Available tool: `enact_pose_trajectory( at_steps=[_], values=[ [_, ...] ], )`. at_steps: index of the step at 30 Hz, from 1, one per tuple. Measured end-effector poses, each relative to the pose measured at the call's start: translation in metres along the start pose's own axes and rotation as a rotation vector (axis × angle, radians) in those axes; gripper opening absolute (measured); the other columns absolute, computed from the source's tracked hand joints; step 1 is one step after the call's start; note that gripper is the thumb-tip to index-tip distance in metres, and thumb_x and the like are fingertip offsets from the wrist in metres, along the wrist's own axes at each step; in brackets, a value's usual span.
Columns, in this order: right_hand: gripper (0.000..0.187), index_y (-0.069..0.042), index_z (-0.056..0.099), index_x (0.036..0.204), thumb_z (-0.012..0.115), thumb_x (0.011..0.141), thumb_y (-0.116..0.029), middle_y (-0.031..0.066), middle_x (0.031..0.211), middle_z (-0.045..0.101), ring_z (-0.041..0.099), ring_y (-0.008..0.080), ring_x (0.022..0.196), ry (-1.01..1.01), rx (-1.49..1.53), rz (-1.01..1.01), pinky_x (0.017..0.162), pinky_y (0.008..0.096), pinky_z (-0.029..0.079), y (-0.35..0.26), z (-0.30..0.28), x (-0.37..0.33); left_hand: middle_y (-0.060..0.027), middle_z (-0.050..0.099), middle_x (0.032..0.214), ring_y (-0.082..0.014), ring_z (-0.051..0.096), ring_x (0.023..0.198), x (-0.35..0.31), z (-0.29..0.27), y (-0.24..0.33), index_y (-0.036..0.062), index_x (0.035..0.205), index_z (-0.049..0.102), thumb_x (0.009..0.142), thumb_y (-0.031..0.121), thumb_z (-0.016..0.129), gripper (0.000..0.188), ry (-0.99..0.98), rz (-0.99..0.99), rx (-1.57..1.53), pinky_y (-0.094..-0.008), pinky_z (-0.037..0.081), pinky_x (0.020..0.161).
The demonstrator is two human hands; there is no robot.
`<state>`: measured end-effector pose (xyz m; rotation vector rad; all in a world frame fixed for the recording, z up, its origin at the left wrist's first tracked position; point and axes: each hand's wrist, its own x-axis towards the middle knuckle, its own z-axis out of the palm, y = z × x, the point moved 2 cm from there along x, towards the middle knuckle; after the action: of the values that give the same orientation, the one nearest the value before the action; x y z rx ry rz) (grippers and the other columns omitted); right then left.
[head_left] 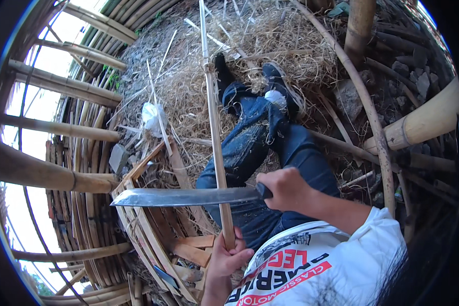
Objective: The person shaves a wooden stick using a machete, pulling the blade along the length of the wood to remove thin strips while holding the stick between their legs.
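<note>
At left, the machete (186, 197) crosses the long pale strip (212, 122), which slants over my legs (245, 132). My left grip (231, 259) clasps the strip's near end; my right grip (285, 189) clenches the machete's handle (263, 190). This looks like blade work on the strip; another stroke would call for steady holding.

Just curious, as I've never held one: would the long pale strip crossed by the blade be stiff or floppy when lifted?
The long pale strip probably feels stiff: it runs nearly straight well beyond the left grip. It looks light for its length, being so narrow. Its far end may dip, since most of the visible length lies past that grip.
</note>
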<state>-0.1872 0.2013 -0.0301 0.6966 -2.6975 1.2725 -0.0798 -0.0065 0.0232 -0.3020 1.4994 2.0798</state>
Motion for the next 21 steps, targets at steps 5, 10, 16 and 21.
enact_pose_trajectory(
  at_steps=[5,10,16,21],
  values=[
    [0.021,-0.008,0.061,0.086,0.071,0.069,-0.016,0.0141,0.068,0.065,0.067,0.0344,0.068,-0.046,0.225,0.166,0.063,0.0449,0.053,-0.013,0.026,-0.015,0.0065,0.029,0.06,-0.0028,0.025,0.042,0.008,0.0,-0.003,0.0052,0.112,0.041,0.098,0.027,0.056,0.03,0.016,-0.009,-0.135,-0.0212,0.021,0.035],
    [0.02,-0.004,0.063,0.08,0.073,0.074,-0.02,0.0175,0.067,0.063,0.064,0.0382,0.066,-0.082,0.339,0.309,0.059,0.0414,0.051,-0.01,0.03,-0.025,0.0053,0.032,0.061,-0.0046,0.03,0.044,0.023,-0.007,-0.018,0.0059,0.104,0.046,0.105,0.034,0.038,0.029,0.128,-0.202,0.013,-0.0217,0.028,0.035],
    [0.028,-0.002,0.064,0.082,0.075,0.076,-0.028,0.0183,0.068,0.065,0.066,0.0373,0.066,-0.155,0.293,0.397,0.061,0.0415,0.052,-0.005,0.029,-0.037,0.0018,0.046,0.069,-0.0051,0.042,0.054,0.037,-0.012,-0.033,0.0053,0.094,0.047,0.104,0.03,0.045,0.027,0.121,-0.24,0.289,-0.0228,0.037,0.041],
    [0.04,-0.001,0.065,0.085,0.073,0.079,-0.039,0.0198,0.068,0.065,0.067,0.0385,0.069,-0.238,0.276,0.394,0.064,0.0436,0.053,-0.006,0.029,-0.036,0.0018,0.046,0.07,-0.0046,0.042,0.053,0.041,-0.003,-0.029,0.0033,0.107,0.048,0.102,0.022,0.048,0.02,0.132,-0.16,0.323,-0.0218,0.034,0.041]
  ],
)
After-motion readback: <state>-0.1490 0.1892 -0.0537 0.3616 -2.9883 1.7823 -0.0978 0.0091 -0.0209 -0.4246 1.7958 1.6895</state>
